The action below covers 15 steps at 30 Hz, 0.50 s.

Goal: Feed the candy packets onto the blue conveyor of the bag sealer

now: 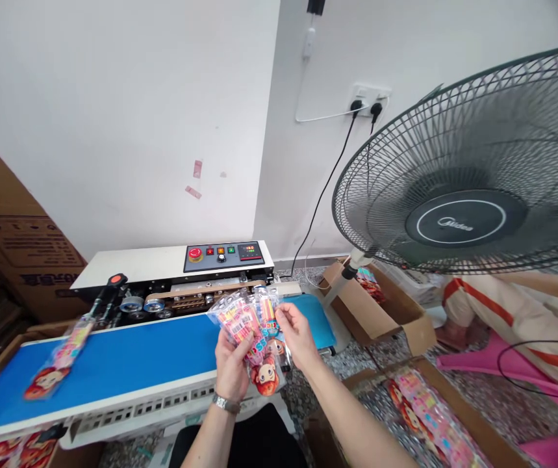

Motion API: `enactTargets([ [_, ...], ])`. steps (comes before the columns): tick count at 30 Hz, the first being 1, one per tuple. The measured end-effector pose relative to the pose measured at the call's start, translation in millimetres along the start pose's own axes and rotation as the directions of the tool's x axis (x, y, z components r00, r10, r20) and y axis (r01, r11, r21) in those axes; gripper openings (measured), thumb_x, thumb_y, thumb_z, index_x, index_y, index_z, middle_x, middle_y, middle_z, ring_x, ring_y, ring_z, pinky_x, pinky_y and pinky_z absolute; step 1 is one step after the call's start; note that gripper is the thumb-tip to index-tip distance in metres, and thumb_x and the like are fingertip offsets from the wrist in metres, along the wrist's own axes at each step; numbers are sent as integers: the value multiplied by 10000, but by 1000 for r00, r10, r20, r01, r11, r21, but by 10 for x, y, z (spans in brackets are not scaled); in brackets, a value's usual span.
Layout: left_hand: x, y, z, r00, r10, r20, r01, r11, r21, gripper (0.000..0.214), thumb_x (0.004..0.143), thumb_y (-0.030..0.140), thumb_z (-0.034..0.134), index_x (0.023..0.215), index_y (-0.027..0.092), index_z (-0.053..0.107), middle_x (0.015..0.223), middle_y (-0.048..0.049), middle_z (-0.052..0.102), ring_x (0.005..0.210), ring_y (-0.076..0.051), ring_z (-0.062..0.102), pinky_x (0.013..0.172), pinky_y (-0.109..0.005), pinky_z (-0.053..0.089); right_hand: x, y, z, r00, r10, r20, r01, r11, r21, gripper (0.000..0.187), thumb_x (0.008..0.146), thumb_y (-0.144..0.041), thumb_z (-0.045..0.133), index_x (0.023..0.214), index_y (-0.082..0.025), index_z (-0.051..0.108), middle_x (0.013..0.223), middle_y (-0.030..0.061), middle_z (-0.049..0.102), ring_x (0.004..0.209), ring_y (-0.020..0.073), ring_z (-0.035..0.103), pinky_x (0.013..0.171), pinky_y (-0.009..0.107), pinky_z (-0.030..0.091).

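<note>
My left hand (pixel 232 367) is closed around a fanned bunch of clear plastic packets (pixel 242 322). They carry pink and yellow print and a red-haired cartoon figure. At the right side of the bunch, my right hand (pixel 298 335) pinches the edge of one packet (pixel 267 312) between thumb and fingers. Both hands are in front of a band sealing machine (pixel 223 255) with a lit control panel, just past the right part of its blue conveyor belt (pixel 162 348). Another such packet (pixel 59 364) lies on the belt at far left.
A large fan (pixel 454 224) stands at the right. Open cardboard boxes (pixel 371 318) on the floor hold more packets (pixel 434 416), and others lie below the belt's left end. A seated person's leg (pixel 497 312) and a pink stool (pixel 478 361) are at right. Cables run down the wall.
</note>
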State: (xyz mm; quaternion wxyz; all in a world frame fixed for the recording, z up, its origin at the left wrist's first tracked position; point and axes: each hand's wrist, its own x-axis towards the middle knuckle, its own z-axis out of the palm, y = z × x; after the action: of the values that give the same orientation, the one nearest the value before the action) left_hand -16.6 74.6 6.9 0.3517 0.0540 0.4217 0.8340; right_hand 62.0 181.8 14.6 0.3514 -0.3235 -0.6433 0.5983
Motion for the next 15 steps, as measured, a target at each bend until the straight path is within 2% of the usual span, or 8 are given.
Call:
enactTargets([
  [5,3,-10,-1,1000,15,25,-15,1000,18,500,599,224,768,1044,210,539,985,-54,676,870,-204,645,793,-333,493,10,43,0,1000,-21,12,21,1000,5,279,733,-444,613,816,-189,532,751,7,564,694,143,537,626,231,443],
  [8,25,-15,-29,1000,15,-15,-15,1000,-1,472,611,208,761,1026,208,537,968,-42,676,843,-188,647,767,-312,502,91,115,-65,996,-46,-71,44,999,-26,275,761,-454,565,821,-187,536,732,4,564,671,139,534,616,230,437],
  [12,60,-11,-90,996,21,-87,-21,1000,1,442,604,224,767,986,208,544,951,-38,678,827,-189,649,741,-311,511,340,329,-248,973,-74,-220,17,968,-251,255,755,-452,529,779,-199,550,635,-18,559,575,139,522,543,232,409],
  [15,68,-10,-110,996,39,-79,-36,999,39,465,594,238,774,997,215,544,954,-39,679,840,-195,649,755,-319,508,555,484,-326,971,-65,-232,-38,908,-416,154,711,-377,562,717,-223,564,550,-37,556,503,140,514,491,228,370],
])
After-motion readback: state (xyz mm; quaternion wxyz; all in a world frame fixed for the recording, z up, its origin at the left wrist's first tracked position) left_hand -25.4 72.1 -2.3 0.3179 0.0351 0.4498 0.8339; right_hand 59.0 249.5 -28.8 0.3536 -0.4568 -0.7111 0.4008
